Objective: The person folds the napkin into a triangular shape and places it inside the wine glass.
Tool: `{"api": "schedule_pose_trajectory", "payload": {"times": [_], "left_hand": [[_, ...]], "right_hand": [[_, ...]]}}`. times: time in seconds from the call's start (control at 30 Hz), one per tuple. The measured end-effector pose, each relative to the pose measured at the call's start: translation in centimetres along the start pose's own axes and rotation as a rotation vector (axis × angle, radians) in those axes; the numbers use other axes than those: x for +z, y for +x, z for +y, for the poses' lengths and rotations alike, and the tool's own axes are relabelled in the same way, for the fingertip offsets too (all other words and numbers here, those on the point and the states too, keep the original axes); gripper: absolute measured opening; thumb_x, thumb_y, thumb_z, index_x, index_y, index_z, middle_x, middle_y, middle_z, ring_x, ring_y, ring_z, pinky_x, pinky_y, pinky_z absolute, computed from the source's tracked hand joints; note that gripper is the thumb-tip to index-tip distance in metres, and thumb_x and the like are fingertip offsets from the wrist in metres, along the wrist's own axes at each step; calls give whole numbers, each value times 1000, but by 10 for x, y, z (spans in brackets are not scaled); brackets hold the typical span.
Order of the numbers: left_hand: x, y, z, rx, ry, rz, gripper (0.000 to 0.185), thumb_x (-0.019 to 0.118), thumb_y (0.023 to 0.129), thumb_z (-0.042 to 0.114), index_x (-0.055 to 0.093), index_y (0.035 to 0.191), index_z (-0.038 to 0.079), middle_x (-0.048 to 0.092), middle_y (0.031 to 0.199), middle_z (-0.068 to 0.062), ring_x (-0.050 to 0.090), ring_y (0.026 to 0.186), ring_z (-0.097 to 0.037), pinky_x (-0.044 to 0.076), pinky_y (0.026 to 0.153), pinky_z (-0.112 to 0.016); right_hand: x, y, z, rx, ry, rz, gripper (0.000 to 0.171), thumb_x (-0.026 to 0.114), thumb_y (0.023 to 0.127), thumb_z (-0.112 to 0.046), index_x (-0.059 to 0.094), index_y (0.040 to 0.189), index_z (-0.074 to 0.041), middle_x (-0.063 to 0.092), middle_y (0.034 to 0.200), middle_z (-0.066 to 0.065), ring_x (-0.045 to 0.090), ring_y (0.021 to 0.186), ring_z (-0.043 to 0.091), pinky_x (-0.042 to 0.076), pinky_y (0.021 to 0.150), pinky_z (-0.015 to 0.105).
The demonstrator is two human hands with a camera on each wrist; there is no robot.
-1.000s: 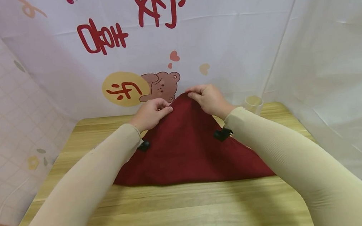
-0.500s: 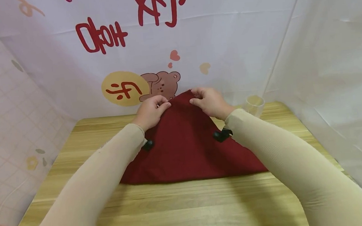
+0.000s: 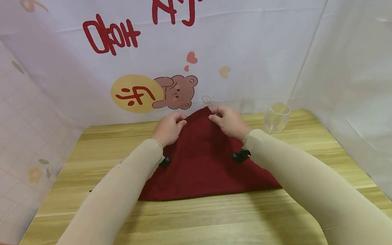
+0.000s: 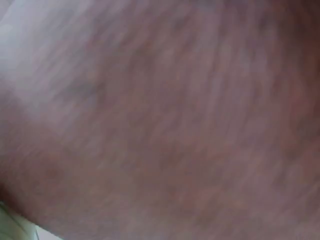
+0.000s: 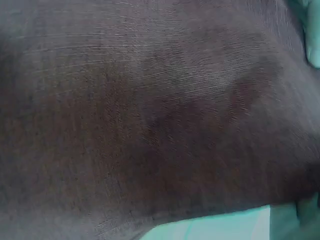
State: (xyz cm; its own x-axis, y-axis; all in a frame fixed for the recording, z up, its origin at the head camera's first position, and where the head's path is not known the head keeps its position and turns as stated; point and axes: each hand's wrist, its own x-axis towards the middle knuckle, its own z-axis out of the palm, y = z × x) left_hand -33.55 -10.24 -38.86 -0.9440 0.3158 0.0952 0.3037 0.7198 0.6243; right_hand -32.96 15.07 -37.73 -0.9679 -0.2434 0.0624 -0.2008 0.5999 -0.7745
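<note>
A dark red cloth (image 3: 199, 165) hangs between both hands in the head view, its upper part raised and its lower edge spread along the wooden table. My left hand (image 3: 169, 128) pinches its upper left edge between thumb and fingers. At the upper right corner, my right hand (image 3: 230, 121) pinches the cloth the same way, a short stretch of edge running between the two. Blurred cloth (image 4: 165, 120) fills nearly all of the left wrist view. In the right wrist view the cloth (image 5: 150, 125) covers most of the picture, with a fingertip (image 5: 313, 47) at the upper right.
A clear cup (image 3: 277, 118) stands at the back right of the table (image 3: 205, 230), beside the right forearm. A small dark spot (image 3: 90, 191) shows on the table by the left sleeve. Printed white sheeting (image 3: 262, 42) rises behind and along both sides.
Both hands have come down with the cloth's raised edge. The right hand has shifted its grip at the corner, and the cloth's lower edge looks narrower between the sleeves.
</note>
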Motion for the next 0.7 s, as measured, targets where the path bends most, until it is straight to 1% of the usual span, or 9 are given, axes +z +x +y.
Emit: {"api": "schedule_pose_trajectory", "payload": {"times": [0.17, 0.23, 0.27, 0.37, 0.43, 0.5, 0.57, 0.6, 0.7], "left_hand": [[3, 1, -2, -3, -20, 53, 16, 52, 112, 29, 62, 109, 17, 65, 103, -7, 58, 96, -27, 48, 90, -42], [4, 3, -4, -14, -26, 63, 16, 53, 112, 30, 62, 110, 17, 66, 105, -7, 58, 97, -28, 48, 91, -43], [4, 4, -4, -21, -29, 66, 16, 53, 112, 30, 62, 110, 17, 66, 106, -7, 58, 97, -28, 48, 91, -43], [6, 7, -7, -52, -38, 82, 16, 54, 111, 30, 63, 110, 17, 66, 108, -7, 58, 98, -29, 48, 91, -44], [8, 10, -9, -70, -38, 97, 16, 54, 111, 30, 63, 108, 17, 66, 107, -8, 58, 97, -29, 48, 90, -44], [11, 13, -12, -92, -29, 105, 17, 55, 111, 30, 62, 105, 16, 66, 105, -8, 58, 96, -30, 48, 88, -44], [14, 16, -14, -113, -13, 101, 18, 55, 111, 30, 62, 104, 16, 66, 104, -8, 58, 95, -30, 48, 86, -44], [16, 18, -15, -121, -3, 95, 18, 54, 111, 30, 62, 104, 15, 66, 104, -8, 58, 94, -30, 49, 85, -44], [18, 23, -18, -150, 25, 69, 17, 53, 112, 28, 63, 109, 15, 68, 111, -8, 60, 97, -30, 50, 86, -44]], "right_hand": [[-1, 1, 21, 37, -31, -141, 21, 68, 104, -27, 72, 113, -9, 67, 93, 0, 58, 87, 19, 47, 82, 33], [-2, 0, 28, 54, -46, -167, 19, 67, 104, -27, 73, 110, -10, 67, 88, -1, 56, 83, 19, 45, 79, 33], [-3, 0, 31, 58, -46, -169, 19, 65, 105, -26, 73, 109, -9, 66, 87, 0, 55, 82, 18, 45, 78, 33], [-5, 1, 37, 72, -28, -130, 21, 64, 106, -26, 72, 113, -7, 69, 95, 3, 56, 86, 20, 45, 79, 32], [-5, 1, 38, 72, -78, -116, 22, 66, 104, -24, 71, 114, -6, 70, 99, 5, 58, 89, 20, 47, 80, 33], [-6, 2, 39, 69, -148, -133, 22, 68, 102, -21, 70, 115, -4, 72, 104, 9, 61, 92, 22, 49, 83, 33], [-5, 3, 39, 69, -220, -151, 21, 67, 102, -19, 70, 116, -4, 72, 106, 10, 63, 94, 23, 50, 86, 35], [-5, 3, 40, 77, -243, -142, 22, 65, 103, -19, 70, 118, -4, 72, 106, 11, 62, 94, 24, 50, 87, 37], [-3, 8, 41, 101, -235, -76, 26, 56, 108, -21, 68, 122, -3, 71, 111, 15, 61, 97, 27, 49, 89, 39]]}}
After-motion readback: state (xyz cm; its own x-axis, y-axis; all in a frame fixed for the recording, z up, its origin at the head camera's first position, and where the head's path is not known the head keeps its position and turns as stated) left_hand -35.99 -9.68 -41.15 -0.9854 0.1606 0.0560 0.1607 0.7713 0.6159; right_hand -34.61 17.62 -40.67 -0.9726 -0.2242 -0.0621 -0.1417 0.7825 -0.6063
